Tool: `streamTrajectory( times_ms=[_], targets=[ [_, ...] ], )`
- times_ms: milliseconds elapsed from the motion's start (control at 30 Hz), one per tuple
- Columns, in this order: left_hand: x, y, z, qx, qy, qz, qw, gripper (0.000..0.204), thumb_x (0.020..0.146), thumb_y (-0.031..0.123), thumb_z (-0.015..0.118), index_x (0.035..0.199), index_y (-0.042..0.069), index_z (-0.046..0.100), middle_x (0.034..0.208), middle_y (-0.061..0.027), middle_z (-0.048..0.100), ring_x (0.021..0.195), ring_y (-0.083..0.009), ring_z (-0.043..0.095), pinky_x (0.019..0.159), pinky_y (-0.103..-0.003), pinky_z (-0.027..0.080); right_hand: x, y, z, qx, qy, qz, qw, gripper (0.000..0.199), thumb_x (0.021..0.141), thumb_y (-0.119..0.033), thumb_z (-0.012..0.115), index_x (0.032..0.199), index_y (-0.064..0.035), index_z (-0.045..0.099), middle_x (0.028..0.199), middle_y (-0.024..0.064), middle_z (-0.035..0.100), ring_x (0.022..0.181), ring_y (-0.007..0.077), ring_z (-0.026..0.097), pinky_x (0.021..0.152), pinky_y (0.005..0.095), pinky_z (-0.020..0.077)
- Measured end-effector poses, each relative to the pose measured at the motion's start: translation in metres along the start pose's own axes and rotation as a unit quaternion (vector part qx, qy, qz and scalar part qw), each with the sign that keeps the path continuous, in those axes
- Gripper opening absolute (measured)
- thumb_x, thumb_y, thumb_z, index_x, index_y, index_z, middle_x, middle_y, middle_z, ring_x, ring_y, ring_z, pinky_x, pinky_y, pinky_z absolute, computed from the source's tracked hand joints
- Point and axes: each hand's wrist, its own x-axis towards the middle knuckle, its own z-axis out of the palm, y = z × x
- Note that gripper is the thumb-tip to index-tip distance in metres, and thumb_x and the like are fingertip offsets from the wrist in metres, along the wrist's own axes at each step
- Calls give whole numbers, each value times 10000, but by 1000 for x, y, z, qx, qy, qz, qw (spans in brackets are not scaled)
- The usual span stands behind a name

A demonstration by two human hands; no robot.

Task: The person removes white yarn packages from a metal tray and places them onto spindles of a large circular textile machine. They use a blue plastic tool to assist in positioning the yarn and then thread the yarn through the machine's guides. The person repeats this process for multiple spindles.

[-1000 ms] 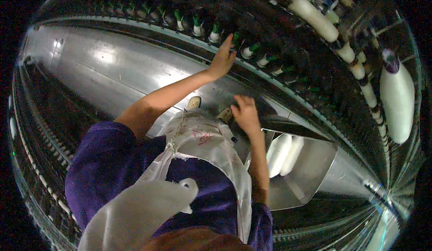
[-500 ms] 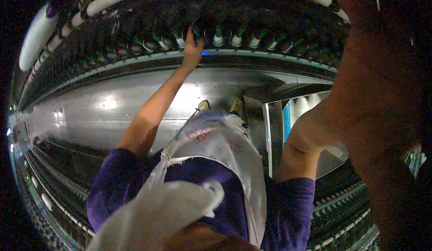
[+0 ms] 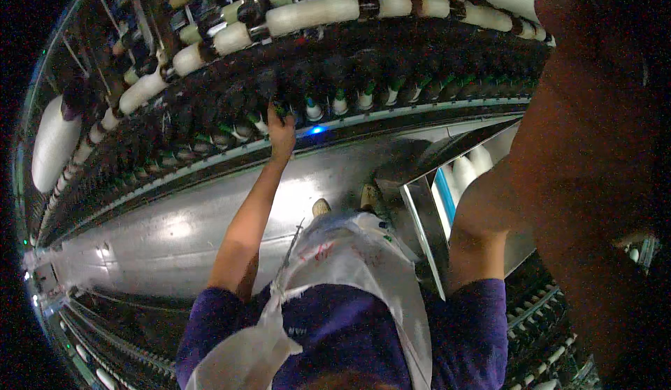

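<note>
- Head view: left hand [image 3: 281, 133] is stretched out to the far row of green-tipped bobbins [image 3: 335, 103] on the spinning frame, grip closed around one, though what exactly it's pinching is hard to make out.
- Right hand isn't visible, only a raised forearm [image 3: 559, 180] filling the right side, so can't tell its grip.
- Metal bin [image 3: 426, 229] with white bobbins [image 3: 468, 170] sits near right.

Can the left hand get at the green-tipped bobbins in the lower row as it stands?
Probably yes. The left hand is already up at the green-tipped bobbins, arm fully stretched, with nothing between them. Whether the fingers close on one is too dark to tell.
</note>
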Motion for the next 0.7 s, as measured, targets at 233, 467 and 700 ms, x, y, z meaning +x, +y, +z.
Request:
streamTrajectory(
  times_ms=[233,467,700],
  targets=[
    [12,10,13,-70,15,-54,996,589,855,49,546,1396,-9,320,1289,-222,491,1168,-294,490,953,-342,406,1,7,15,3,-30,21,999,469,707,-92,736,1133,-15,556,1029,90,576,868,200,559,791,312,455],
    [22,9,18,-63,44,-64,995,538,857,109,598,1339,-24,399,1283,-225,512,1150,-315,529,976,-358,402,-124,47,22,-183,-186,353,898,393,759,-97,696,1130,-66,572,942,72,572,784,166,563,702,288,469],
    [35,-29,39,-35,60,-99,993,552,847,128,638,1326,-34,416,1215,-234,559,1125,-315,545,933,-382,432,-339,70,-2,-313,-347,525,711,280,796,-170,673,1010,1,614,896,163,621,707,280,639,643,363,511]
  ],
)
